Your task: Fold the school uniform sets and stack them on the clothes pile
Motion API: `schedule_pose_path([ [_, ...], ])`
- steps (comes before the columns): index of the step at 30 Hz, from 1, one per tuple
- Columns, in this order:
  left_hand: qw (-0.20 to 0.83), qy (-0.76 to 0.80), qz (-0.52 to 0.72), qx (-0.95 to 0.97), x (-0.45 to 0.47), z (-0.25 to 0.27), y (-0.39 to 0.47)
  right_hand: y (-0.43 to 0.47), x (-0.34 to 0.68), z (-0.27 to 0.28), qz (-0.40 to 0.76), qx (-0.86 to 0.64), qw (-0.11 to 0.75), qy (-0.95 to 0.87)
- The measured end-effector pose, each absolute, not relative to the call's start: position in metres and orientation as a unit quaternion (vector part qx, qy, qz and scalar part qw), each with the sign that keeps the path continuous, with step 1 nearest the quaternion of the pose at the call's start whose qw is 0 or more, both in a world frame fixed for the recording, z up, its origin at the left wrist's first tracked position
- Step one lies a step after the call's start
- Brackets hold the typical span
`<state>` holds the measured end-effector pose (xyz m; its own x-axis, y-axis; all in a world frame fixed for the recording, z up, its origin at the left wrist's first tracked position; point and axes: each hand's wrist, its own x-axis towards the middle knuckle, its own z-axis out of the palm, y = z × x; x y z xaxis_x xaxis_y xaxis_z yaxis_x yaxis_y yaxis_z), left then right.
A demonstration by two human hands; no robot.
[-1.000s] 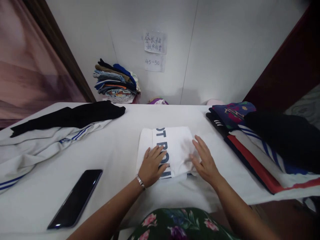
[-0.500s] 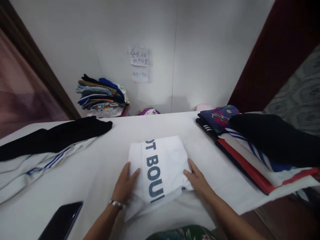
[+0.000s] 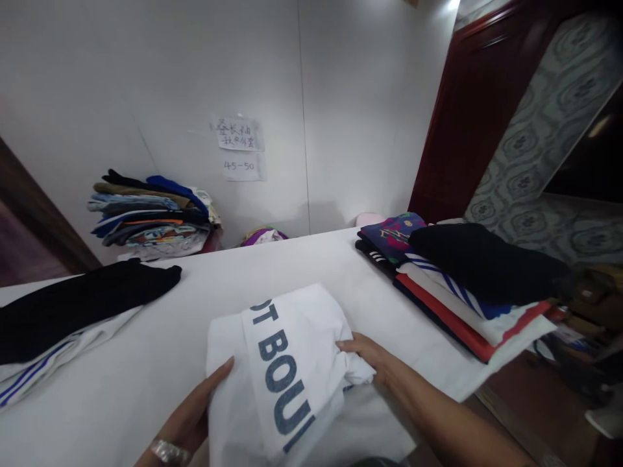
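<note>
- And here we are, bottom centre of the frame: a folded white shirt (image 3: 299, 337), big dark letters running down its front, gripped at both sides!
- The left hand (image 3: 195, 402) has its left edge, thumb laid over the cloth, the other fingers tucked out of sight; a silvery bracelet (image 3: 168, 452) shines on that wrist.
- Across to the right hand (image 3: 367, 357), clamped on the shirt's right edge, where the cloth bunches up into creases.
- The hands are well apart, the shirt spanning the gap; whether its near end rests on the white table (image 3: 243, 275), I cannot tell.
- Over at the left edge, a black garment (image 3: 87, 298) lies on the table, partly covering a white one with blue stripes (image 3: 92, 344).
- Right of centre, what a pile of folded clothes (image 3: 438, 295): black on top, a purple patterned piece beside it, red and white below.
- Upper left, a taller stack of clothes (image 3: 150, 217) against the pale wall (image 3: 360, 117), and to its right two handwritten paper notes (image 3: 240, 134), one above the other, the lower reading 45-50.
</note>
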<state>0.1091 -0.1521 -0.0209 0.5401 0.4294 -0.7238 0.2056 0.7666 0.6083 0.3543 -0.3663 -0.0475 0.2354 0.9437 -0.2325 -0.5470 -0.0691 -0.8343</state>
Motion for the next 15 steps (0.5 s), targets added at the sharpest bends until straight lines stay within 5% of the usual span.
schedule_pose_path([
  [10,0.726,0.361,0.249,0.530,0.134,0.037,-0.147,-0.330,0.394,-0.037,0.538,-0.475,0.654,-0.239],
  [15,0.464,0.246,0.340,0.780,0.154,0.110,-0.145,-0.277,0.424,0.003,0.414,-0.515,0.686,-0.305],
])
